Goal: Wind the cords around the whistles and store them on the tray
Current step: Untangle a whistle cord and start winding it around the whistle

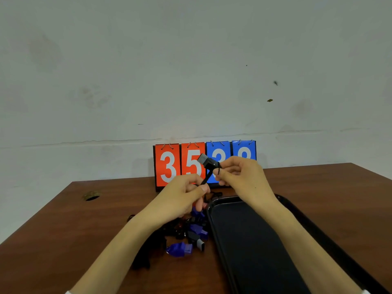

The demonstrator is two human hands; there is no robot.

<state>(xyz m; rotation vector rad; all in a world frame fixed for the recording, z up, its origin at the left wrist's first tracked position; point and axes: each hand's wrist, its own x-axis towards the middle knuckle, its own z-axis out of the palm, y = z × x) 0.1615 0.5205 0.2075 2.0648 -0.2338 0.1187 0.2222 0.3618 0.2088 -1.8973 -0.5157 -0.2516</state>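
Note:
My right hand (241, 175) holds a black whistle (206, 161) up above the table, pinching it at its rear end with the mouthpiece pointing up and left. Its black cord (206, 177) runs taut down to my left hand (184, 198), which pinches it between thumb and fingers. Below my left hand lies a pile of blue and black whistles (191, 234) with tangled black cords. A black tray (250, 240) lies to the right of the pile, under my right forearm.
A flip scoreboard (167, 166) with red and blue number cards stands at the back of the brown table (63, 240), against the wall. A round cable hole (91, 196) sits in the tabletop at the left.

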